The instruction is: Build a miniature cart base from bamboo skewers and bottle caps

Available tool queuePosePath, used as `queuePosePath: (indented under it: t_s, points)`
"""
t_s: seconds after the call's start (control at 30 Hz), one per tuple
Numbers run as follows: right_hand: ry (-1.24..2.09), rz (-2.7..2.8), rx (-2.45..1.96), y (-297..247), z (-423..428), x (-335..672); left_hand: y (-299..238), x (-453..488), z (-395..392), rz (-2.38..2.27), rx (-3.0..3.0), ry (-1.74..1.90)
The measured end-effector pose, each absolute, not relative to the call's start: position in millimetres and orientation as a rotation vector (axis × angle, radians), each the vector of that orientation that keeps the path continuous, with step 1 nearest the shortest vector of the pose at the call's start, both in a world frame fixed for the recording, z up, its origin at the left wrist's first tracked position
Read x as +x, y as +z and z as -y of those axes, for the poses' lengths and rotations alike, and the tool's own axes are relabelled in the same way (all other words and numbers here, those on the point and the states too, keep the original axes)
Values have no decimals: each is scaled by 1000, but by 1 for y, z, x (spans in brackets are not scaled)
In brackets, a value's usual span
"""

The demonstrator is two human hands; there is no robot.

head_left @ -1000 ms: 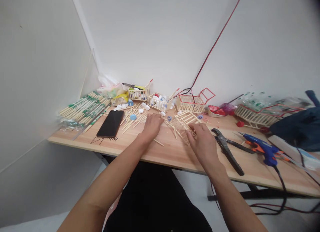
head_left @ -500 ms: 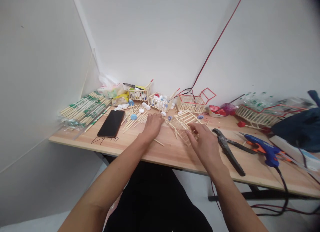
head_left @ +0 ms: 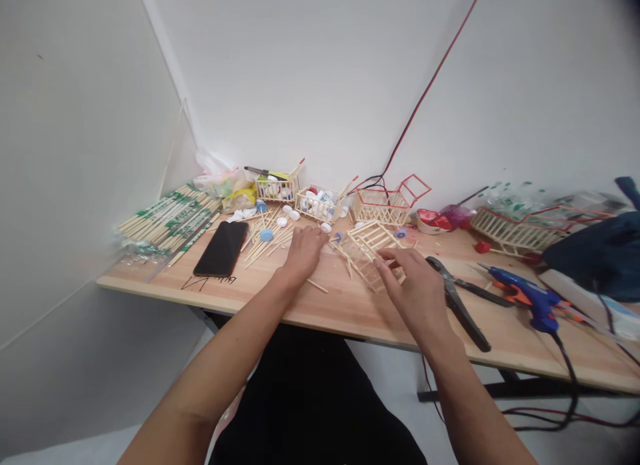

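My left hand [head_left: 303,251] lies palm down on the wooden table [head_left: 350,305], fingers stretched toward loose bamboo sticks [head_left: 267,241] and bottle caps. My right hand [head_left: 417,288] hovers over the near edge of a small frame of glued sticks [head_left: 367,241], fingers slightly curled and apart, touching or almost touching it. I cannot see anything gripped in either hand.
A black phone [head_left: 223,247] lies at the left beside packs of chopsticks [head_left: 170,218]. Stick baskets [head_left: 320,203] with caps and a red-edged basket [head_left: 387,205] stand at the back. Black pliers [head_left: 457,298] and a blue glue gun [head_left: 530,298] lie to the right.
My right hand has shifted a little to the right along the stick frame. My left hand has stayed nearly still.
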State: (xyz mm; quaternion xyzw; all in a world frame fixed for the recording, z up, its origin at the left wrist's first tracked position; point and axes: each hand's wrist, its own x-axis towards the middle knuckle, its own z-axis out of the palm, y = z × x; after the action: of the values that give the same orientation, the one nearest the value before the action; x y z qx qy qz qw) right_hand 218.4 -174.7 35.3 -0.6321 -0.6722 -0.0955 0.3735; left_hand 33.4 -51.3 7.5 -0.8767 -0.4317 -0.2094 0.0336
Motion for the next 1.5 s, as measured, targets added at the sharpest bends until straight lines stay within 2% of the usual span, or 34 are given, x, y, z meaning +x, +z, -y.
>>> queuePosePath:
  t_s: [0.6, 0.83, 1.5]
  points:
    - [-272, 1729, -1482, 36, 187, 205, 5, 33, 50, 1336, -2651, -689]
    - [-90, 1852, -1387, 14, 183, 181, 6, 33, 50, 1326, -2651, -655]
    - [-44, 1928, -1353, -20, 159, 167, 11, 33, 51, 1330, -2679, -554]
